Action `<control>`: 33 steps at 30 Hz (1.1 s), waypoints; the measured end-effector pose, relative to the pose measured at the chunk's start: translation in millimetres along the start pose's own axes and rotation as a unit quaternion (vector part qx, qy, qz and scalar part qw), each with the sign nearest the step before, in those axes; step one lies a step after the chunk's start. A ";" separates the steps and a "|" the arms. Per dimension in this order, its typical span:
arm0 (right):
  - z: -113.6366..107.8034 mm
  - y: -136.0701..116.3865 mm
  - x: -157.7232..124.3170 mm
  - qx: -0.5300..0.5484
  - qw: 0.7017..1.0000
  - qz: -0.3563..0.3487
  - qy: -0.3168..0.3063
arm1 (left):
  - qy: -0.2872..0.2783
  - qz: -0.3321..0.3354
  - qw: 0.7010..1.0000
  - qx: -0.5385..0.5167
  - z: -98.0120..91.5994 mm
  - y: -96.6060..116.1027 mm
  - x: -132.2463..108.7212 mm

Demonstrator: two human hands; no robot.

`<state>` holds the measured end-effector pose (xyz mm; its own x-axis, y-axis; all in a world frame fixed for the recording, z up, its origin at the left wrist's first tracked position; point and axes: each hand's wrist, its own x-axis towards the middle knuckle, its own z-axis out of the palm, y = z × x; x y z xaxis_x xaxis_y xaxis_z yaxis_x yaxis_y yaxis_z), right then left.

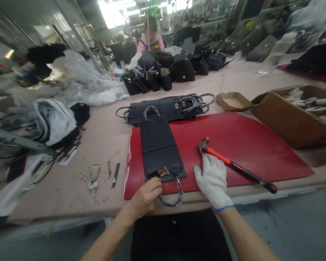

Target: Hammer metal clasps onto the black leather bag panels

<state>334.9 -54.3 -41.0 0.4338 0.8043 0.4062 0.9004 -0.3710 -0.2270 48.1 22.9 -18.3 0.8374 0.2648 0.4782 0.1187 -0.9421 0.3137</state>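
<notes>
A black leather bag panel (161, 148) with plastic-wrapped handles at both ends lies lengthwise on a red mat (250, 141). Near its close end sits a gold clasp (163, 171). My left hand (146, 195), bare, is closed at the panel's near left corner, fingers pinching the dark edge beside the clasp. My right hand (213, 179), in a white knit glove, rests on the mat with its fingers stretched out and the thumb apart. Its fingertips lie against or just beside a claw hammer (230, 164) with a red and black handle; the hand is not wrapped round it.
More black panels (152, 108) lie behind the mat. To the right stand a small cardboard tray (233, 101) and a larger cardboard box (285, 119). Small tools (115, 175) and scattered bits lie left. Black bags (182, 67) and a person (150, 38) are farther back.
</notes>
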 end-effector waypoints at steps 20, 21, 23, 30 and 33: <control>-15.9 -99.6 6.6 0.255 0.894 -0.329 -0.164 | 0.117 -0.096 0.988 -0.021 37.0 27.2 -35.7; -7.5 -95.5 6.2 0.273 0.894 -0.318 -0.159 | 0.120 -0.104 0.987 -0.011 38.5 30.0 -39.6; 2.8 -88.9 6.0 0.305 0.890 -0.305 -0.149 | 0.121 -0.119 0.986 -0.005 40.3 35.7 -46.7; -2.9 -92.0 9.7 0.317 0.888 -0.294 -0.160 | 0.203 -0.233 0.951 0.031 18.3 31.6 -68.7; -4.0 -89.8 13.6 0.315 0.885 -0.302 -0.163 | 0.227 -0.310 0.920 0.075 0.8 16.3 -79.4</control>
<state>260.1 -11.9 -11.5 -0.2444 0.8968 0.3688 0.7238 0.4218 -0.5461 -16.0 -13.6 -51.8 0.2789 0.7883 0.5485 0.5994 -0.5892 0.5419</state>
